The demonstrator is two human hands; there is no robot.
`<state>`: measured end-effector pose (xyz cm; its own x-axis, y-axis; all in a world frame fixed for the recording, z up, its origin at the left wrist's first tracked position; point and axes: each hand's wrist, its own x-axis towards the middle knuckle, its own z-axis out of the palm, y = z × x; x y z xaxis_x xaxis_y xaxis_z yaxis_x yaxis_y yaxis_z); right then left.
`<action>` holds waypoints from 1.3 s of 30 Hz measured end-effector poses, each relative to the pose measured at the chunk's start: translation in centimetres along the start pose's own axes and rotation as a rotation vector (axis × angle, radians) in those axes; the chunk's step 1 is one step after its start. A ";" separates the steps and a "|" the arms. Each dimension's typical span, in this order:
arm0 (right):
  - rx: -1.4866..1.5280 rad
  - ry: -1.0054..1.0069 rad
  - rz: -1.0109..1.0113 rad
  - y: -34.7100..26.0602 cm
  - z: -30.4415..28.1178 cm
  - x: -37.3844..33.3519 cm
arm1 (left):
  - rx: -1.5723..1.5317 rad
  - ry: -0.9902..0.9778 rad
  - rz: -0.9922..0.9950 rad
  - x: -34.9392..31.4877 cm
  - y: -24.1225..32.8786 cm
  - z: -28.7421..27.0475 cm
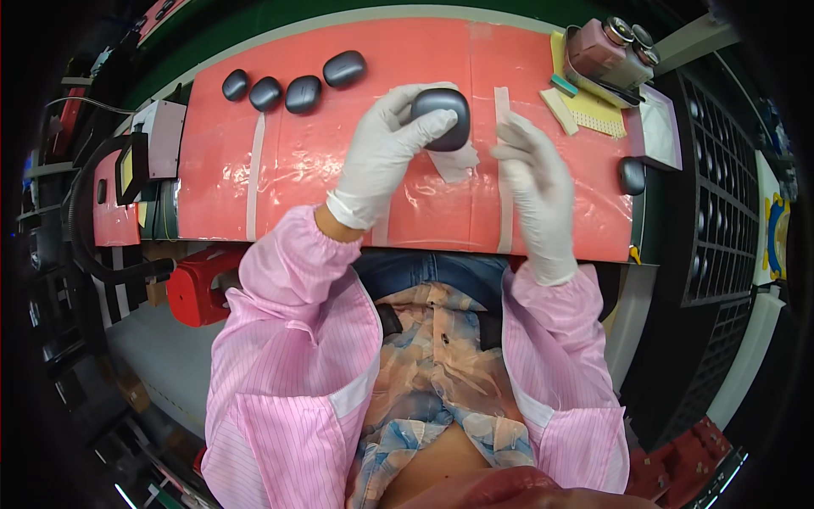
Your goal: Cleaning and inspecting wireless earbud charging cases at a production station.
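Note:
My left hand (383, 144), in a white glove, is closed around a dark grey, glossy rounded case (443, 119), the size of an earbud case, and holds it over the table. The thumb lies across its front. Just below the case a crumpled white wipe (455, 163) shows; I cannot tell whether it touches the hand. To the right, my right hand (536, 174), also gloved, is raised with its fingers loosely bent and apart, holding nothing that I can see. Several similar cases (303, 94) sit in a slanting row at the far left of the table.
A red-pink mat (322, 187) with pale tape strips covers the table. At the far right stand capped bottles (598, 47) beside a yellow sponge pad (598, 114) and a white box (660, 127). Another case (632, 176) sits at the right edge. A red stool (199, 288) is lower left.

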<state>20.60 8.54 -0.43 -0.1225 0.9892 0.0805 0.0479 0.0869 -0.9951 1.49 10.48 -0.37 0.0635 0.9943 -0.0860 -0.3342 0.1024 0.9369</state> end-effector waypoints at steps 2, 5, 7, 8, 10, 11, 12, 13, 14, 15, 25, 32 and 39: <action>0.018 -0.075 -0.001 -0.7 1.7 0.5 | -0.035 0.011 0.013 -1.7 0.3 1.4; 0.230 -0.089 -0.029 -0.3 2.2 0.5 | -0.137 -0.021 -0.071 -3.6 0.8 1.6; 0.221 -0.118 -0.018 -0.2 2.3 0.2 | -0.080 -0.013 -0.079 -4.3 0.4 0.7; 0.207 -0.133 -0.007 -0.2 2.3 0.0 | -0.025 -0.020 -0.093 -4.7 0.1 0.4; 0.157 -0.142 -0.028 -0.3 2.2 -0.3 | -0.046 -0.003 -0.097 -5.7 -0.4 0.5; 0.109 -0.147 -0.056 -0.4 2.2 -0.3 | -0.063 0.010 -0.094 -6.0 -0.6 0.6; -0.089 -0.158 -0.163 -0.8 2.5 -1.0 | -0.044 0.035 -0.103 -6.0 -0.8 0.6; -0.091 -0.159 -0.161 -0.6 2.6 -1.1 | -0.046 0.035 -0.105 -6.1 -1.0 0.8; -0.034 -0.113 -0.155 0.0 2.8 -1.2 | -0.075 0.024 -0.093 -6.4 -1.2 0.9; 0.022 -0.067 -0.150 0.4 2.9 -1.3 | -0.104 0.014 -0.081 -6.6 -1.4 0.9; -0.120 0.011 -0.230 0.9 3.4 -2.4 | -0.135 -0.063 -0.079 -8.1 -2.2 1.5; -0.252 -0.193 -0.349 0.8 4.5 -2.7 | -0.352 -0.282 -0.309 -9.6 -1.4 -1.8; -0.957 -0.288 -0.585 2.7 4.2 2.1 | -0.320 -0.374 -0.375 -15.9 -1.7 -13.5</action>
<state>16.29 10.40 -3.20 -0.5891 0.7154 0.3757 0.6252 0.6981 -0.3489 -11.69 -5.12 -5.15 0.5377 0.8164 -0.2108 -0.4871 0.5048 0.7126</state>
